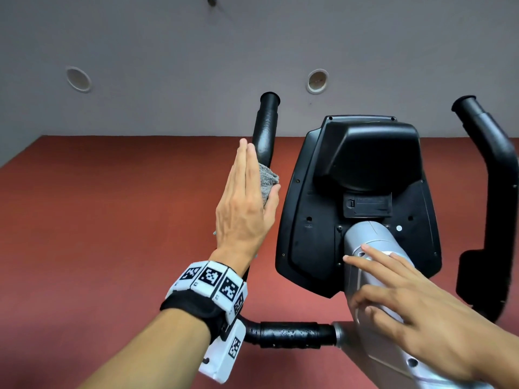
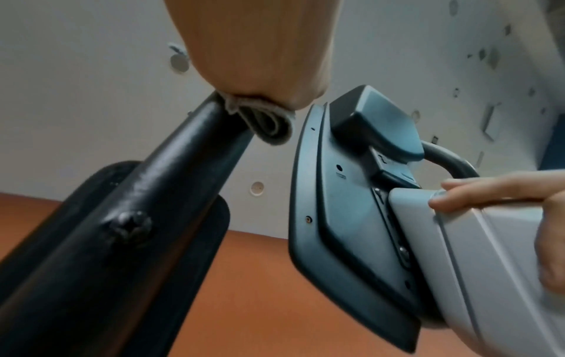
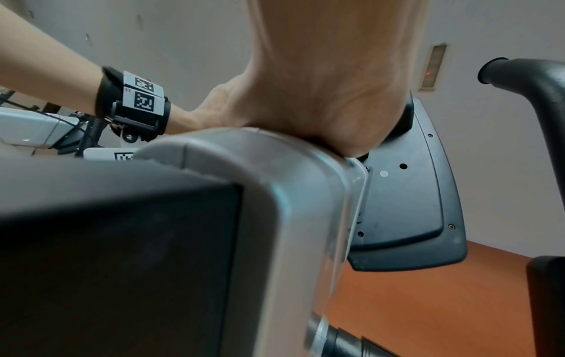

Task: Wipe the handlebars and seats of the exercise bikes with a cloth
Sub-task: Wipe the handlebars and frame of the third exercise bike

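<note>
My left hand (image 1: pixel 254 175) holds a folded grey cloth (image 1: pixel 269 178) against the black left handlebar (image 1: pixel 265 127) of an exercise bike. The fingers lie straight along the bar and the thumb presses the cloth from the other side. In the left wrist view the cloth (image 2: pixel 269 125) is bunched between the palm (image 2: pixel 263 60) and the handlebar (image 2: pixel 171 174). My right hand (image 1: pixel 398 287) rests with spread fingers on the grey console column (image 1: pixel 370 237) and holds nothing. The right handlebar (image 1: pixel 494 153) stands untouched. No seat is in view.
The black back of the console (image 1: pixel 365 169) sits between the two handlebars, close to my left thumb. A black horizontal bar (image 1: pixel 289 334) runs below my left wrist. Red floor (image 1: pixel 112 220) and a grey wall (image 1: pixel 168 51) lie beyond the bike.
</note>
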### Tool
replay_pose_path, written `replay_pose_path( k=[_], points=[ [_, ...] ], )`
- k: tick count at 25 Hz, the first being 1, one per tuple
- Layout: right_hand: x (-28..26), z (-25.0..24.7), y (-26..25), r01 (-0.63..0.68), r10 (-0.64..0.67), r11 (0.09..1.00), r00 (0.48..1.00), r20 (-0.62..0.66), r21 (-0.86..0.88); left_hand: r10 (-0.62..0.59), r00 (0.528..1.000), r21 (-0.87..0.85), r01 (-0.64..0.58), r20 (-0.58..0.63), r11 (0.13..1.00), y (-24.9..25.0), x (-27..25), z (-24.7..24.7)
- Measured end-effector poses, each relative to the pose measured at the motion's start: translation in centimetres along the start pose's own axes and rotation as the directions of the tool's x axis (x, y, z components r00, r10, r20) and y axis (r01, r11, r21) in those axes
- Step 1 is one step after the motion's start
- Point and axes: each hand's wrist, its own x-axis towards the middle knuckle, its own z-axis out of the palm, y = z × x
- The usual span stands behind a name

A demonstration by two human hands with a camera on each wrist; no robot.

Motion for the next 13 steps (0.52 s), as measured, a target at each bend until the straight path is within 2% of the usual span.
replay_pose_path(
  k=[4,7,10,13],
  points=[
    [0.0,0.1,0.3,0.012,-0.012,1.000,1.000,-0.020,0.013,-0.022,1.000,-0.006,0.021,-0.017,1.000,0.5,2.3,0.4],
    [0.0,0.3,0.4,0.005,-0.004,1.000,0.999,-0.038,0.002,-0.009,1.000,-0.016,0.009,-0.024,1.000,-0.5,0.2,0.4],
    [0.0,0.4,0.4,0.002,-0.001,0.999,0.999,-0.051,0.036,-0.054,0.999,-0.022,0.054,0.004,0.998,-1.1,-2.7,0.1],
    [0.1,0.8,0.8,0.023,-0.020,0.999,0.997,-0.079,0.047,-0.048,0.999,-0.006,0.048,-0.007,0.999,-0.4,-1.1,0.3]
  ],
)
